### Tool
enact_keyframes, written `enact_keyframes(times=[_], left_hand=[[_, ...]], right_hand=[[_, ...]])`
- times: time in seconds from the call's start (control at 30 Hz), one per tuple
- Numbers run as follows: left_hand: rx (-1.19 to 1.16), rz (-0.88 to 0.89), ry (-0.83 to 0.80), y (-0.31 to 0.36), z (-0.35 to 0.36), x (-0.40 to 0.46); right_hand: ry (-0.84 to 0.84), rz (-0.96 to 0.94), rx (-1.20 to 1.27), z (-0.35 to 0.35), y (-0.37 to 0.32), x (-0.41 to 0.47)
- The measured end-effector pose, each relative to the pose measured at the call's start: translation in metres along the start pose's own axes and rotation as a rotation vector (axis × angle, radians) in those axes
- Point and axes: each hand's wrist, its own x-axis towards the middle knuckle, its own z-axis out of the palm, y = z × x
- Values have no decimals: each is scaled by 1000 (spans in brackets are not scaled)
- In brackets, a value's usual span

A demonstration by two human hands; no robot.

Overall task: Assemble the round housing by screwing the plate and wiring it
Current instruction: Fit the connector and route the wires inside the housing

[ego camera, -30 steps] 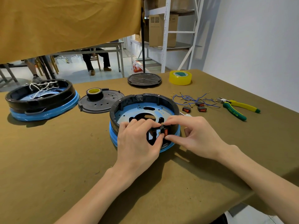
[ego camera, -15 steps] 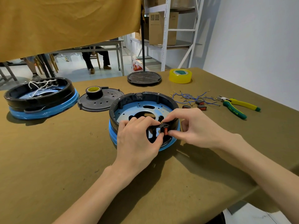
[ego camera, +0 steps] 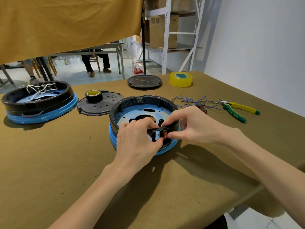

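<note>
A round black housing [ego camera: 132, 100] with a blue base band stands at the table's middle, a blue perforated plate [ego camera: 125, 115] inside it. Over its near rim my left hand [ego camera: 137, 142] grips a small black switch bracket [ego camera: 156, 132]. My right hand [ego camera: 189, 123] pinches a red rocker switch [ego camera: 165, 134] between thumb and forefinger, pressed against that bracket. The near part of the housing rim is hidden behind both hands. Blue wires [ego camera: 193, 100] with more red switches [ego camera: 202, 108] lie to the right.
A second housing [ego camera: 38, 103] with white wires sits at far left. A black lid [ego camera: 99, 105] carries a roll of black tape [ego camera: 93, 95]. A round black disc [ego camera: 144, 82], yellow tape roll [ego camera: 181, 79] and green-yellow pliers [ego camera: 237, 110] lie at back and right. The table edge runs close on the right.
Both hands stay over the housing's near rim with the switch and bracket; my right thumb and forefinger have shifted slightly on the red switch. The camera view has drifted a little.
</note>
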Motion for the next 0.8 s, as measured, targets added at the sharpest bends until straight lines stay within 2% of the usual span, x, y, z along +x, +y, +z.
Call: enact_keyframes(times=[0.43, 0.8], left_hand=[[12, 21, -21, -5, 1, 0], [3, 47, -34, -5, -1, -1]], right_hand=[[-6, 33, -36, -3, 1, 5], [-61, 51, 124, -10, 2, 14]])
